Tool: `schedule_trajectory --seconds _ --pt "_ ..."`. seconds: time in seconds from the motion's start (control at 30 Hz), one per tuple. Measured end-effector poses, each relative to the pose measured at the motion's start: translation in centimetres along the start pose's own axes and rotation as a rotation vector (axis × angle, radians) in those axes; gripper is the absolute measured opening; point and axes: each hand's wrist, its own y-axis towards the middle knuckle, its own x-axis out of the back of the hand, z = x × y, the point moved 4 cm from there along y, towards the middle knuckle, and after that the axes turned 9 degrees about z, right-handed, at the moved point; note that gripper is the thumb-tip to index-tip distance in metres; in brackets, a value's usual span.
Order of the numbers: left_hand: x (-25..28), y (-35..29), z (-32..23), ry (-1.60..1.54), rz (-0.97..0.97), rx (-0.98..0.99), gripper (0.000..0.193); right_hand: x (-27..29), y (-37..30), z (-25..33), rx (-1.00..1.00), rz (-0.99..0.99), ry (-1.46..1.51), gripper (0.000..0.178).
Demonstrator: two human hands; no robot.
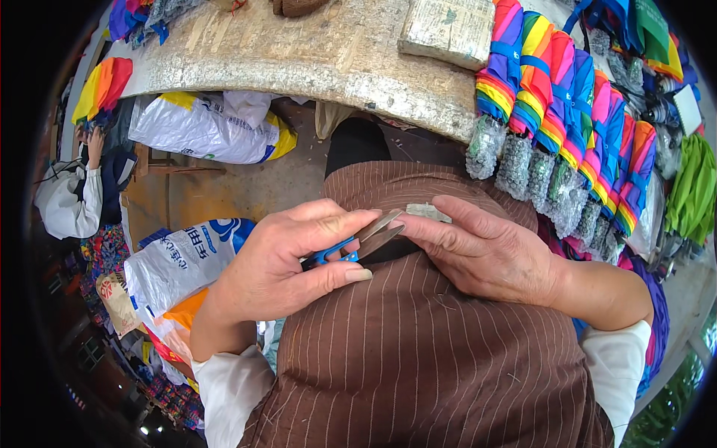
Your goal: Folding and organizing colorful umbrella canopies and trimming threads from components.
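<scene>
Over my lap, my left hand [299, 250] is closed around small scissors [346, 252] with blue handles. Their grey metal blades point right and stand slightly apart. The fingertips of my right hand [485, 250] meet the blade tips. A small pale grey block [428, 212] shows between the right thumb and fingers; its kind and its far side are hidden. Brown pinstriped cloth [418, 336] covers my lap beneath both hands.
A worn table [314, 56] curves across ahead, bearing a paper-wrapped block [448, 30]. Folded rainbow umbrellas [534, 75] with bubble-wrapped ends line its right side. Stuffed white sacks [205, 131] lie below and left. Another person's white sleeve [71, 205] shows at far left.
</scene>
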Motion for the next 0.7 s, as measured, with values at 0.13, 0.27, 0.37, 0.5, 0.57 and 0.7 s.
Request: schedule_trajectory --seconds 0.13,0.27,0.37,0.5,0.57,0.7 --pt "-0.02 -0.07 -0.01 0.020 -0.011 -0.021 0.049 0.09 0.01 0.02 0.008 0.018 -0.027 0.041" --pt "-0.18 -0.12 0.22 0.020 -0.008 -0.011 0.049 0.06 -0.02 0.11 0.005 0.012 -0.014 0.042" --pt "-0.21 0.01 0.14 0.048 -0.021 -0.026 0.049 -0.13 0.05 0.09 0.012 0.015 0.018 0.041" --pt "-0.44 -0.05 -0.17 0.032 -0.029 -0.017 0.048 0.00 -0.06 0.17 0.005 0.005 0.012 0.039" --pt "-0.58 -0.02 0.01 0.030 -0.051 -0.030 0.047 -0.15 -0.04 0.09 -0.010 -0.022 0.043 0.037" --pt "-0.77 0.13 0.27 0.016 -0.096 -0.060 0.044 -0.27 -0.10 0.09 -0.005 -0.015 0.068 0.035"
